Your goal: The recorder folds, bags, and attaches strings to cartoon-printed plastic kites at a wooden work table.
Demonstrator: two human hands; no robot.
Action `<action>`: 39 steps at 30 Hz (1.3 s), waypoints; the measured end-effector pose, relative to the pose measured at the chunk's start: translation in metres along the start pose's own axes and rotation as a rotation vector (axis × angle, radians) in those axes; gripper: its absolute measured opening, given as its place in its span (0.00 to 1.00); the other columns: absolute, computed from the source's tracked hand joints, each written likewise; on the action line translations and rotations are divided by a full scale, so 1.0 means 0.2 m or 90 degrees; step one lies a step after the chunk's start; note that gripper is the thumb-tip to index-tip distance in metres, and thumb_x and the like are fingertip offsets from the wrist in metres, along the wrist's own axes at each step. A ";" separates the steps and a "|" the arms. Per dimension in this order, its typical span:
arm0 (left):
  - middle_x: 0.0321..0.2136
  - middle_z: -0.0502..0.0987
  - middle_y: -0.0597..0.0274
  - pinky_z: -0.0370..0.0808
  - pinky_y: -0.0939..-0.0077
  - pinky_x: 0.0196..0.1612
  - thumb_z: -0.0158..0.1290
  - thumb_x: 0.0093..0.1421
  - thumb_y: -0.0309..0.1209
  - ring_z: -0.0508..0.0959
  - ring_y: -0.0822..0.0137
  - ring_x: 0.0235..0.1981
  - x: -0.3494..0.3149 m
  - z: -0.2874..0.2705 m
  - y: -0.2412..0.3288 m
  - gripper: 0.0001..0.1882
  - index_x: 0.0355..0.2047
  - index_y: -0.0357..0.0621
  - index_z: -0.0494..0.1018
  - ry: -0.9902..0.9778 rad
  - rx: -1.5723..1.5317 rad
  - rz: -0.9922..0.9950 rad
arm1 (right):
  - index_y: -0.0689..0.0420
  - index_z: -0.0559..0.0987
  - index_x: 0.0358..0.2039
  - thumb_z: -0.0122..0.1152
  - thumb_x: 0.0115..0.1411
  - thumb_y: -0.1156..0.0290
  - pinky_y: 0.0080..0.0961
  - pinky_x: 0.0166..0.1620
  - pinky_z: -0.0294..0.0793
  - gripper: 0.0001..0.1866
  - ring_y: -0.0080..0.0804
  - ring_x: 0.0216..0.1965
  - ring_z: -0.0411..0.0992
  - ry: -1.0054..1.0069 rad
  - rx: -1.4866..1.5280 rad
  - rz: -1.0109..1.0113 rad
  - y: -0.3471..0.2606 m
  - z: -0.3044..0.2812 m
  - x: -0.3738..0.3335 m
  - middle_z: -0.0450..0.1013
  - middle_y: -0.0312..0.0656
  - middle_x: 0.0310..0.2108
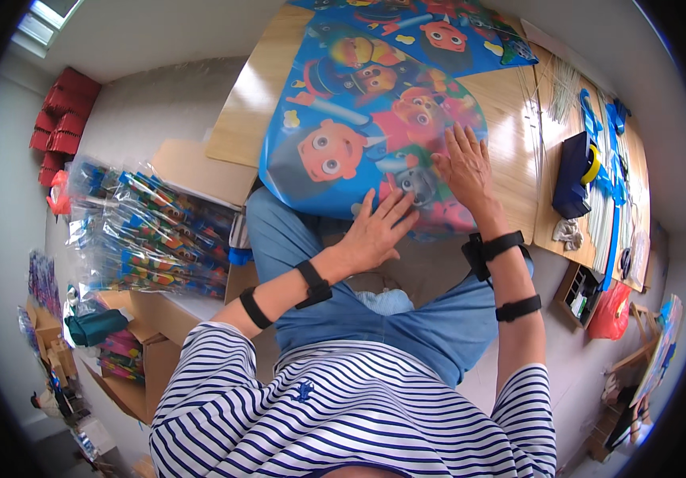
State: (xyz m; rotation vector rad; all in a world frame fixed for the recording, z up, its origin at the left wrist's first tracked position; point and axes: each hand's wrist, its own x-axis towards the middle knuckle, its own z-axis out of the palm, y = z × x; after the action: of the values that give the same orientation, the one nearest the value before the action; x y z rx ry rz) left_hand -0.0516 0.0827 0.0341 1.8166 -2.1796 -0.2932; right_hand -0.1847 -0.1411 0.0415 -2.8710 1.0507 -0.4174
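Note:
A large glossy blue sheet (343, 95) printed with cartoon figures lies over the near part of the wooden table, its front edge curling over the table's edge above my lap. My left hand (375, 233) rests on the sheet's near edge with its fingers spread. Farther right, my right hand (467, 169) lies flat on the sheet, fingers stretched out and pointing away from me. Neither hand grips anything. Behind it, a second printed blue sheet (406, 24) covers the far side of the table.
Thin white rods (564, 88) and a dark tape dispenser (572, 175) with yellow tape are on the table's right side, near blue ribbon (615, 231) and a crumpled white cloth (568, 234). At left, plastic-wrapped printed packs (155, 231) pile by an open cardboard box (163, 370). Red bundles (64, 119) stand farther back.

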 end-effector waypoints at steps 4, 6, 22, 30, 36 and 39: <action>0.72 0.58 0.50 0.51 0.32 0.70 0.70 0.49 0.42 0.54 0.48 0.74 -0.20 -0.05 -0.13 0.47 0.68 0.48 0.64 0.001 0.000 -0.062 | 0.62 0.66 0.69 0.55 0.68 0.48 0.55 0.74 0.46 0.37 0.50 0.75 0.52 -0.055 -0.042 0.042 0.05 0.10 -0.24 0.57 0.51 0.73; 0.72 0.59 0.49 0.49 0.33 0.71 0.68 0.52 0.45 0.55 0.47 0.74 -0.28 -0.08 -0.27 0.45 0.68 0.47 0.64 0.096 0.004 -0.161 | 0.63 0.65 0.69 0.55 0.68 0.47 0.56 0.74 0.45 0.39 0.49 0.75 0.51 -0.057 -0.088 0.106 0.04 0.09 -0.44 0.57 0.51 0.74; 0.73 0.59 0.58 0.39 0.31 0.72 0.53 0.62 0.63 0.54 0.53 0.75 -0.12 -0.15 -0.88 0.45 0.72 0.53 0.61 0.107 0.138 -0.254 | 0.54 0.66 0.70 0.56 0.69 0.52 0.63 0.72 0.47 0.34 0.51 0.75 0.51 0.004 -0.060 0.122 -0.06 0.03 -0.52 0.57 0.50 0.73; 0.73 0.59 0.54 0.44 0.31 0.72 0.60 0.61 0.53 0.55 0.52 0.75 -0.28 -0.27 -0.87 0.41 0.69 0.49 0.65 0.177 0.105 -0.240 | 0.53 0.62 0.73 0.58 0.67 0.50 0.65 0.71 0.47 0.38 0.49 0.77 0.46 0.000 -0.070 0.137 -0.08 0.10 -0.65 0.50 0.49 0.76; 0.73 0.57 0.55 0.50 0.32 0.71 0.62 0.58 0.51 0.52 0.51 0.75 -0.12 -0.15 -0.54 0.42 0.68 0.47 0.65 0.099 0.037 -0.155 | 0.53 0.60 0.74 0.55 0.69 0.49 0.65 0.72 0.43 0.38 0.50 0.77 0.45 -0.050 -0.084 0.145 0.01 0.06 -0.59 0.49 0.49 0.77; 0.73 0.57 0.54 0.47 0.36 0.72 0.62 0.57 0.53 0.51 0.52 0.76 -0.14 -0.14 -0.48 0.42 0.68 0.47 0.66 0.094 0.019 -0.170 | 0.53 0.60 0.74 0.54 0.68 0.48 0.65 0.72 0.39 0.39 0.49 0.78 0.43 -0.056 -0.065 0.152 0.01 0.05 -0.64 0.49 0.48 0.77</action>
State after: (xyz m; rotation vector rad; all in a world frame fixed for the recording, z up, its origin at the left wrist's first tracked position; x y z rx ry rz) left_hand 0.0507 0.0924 0.0264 2.0758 -1.8543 -0.1754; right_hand -0.2765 -0.0616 0.0024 -2.7703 1.4156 -0.2271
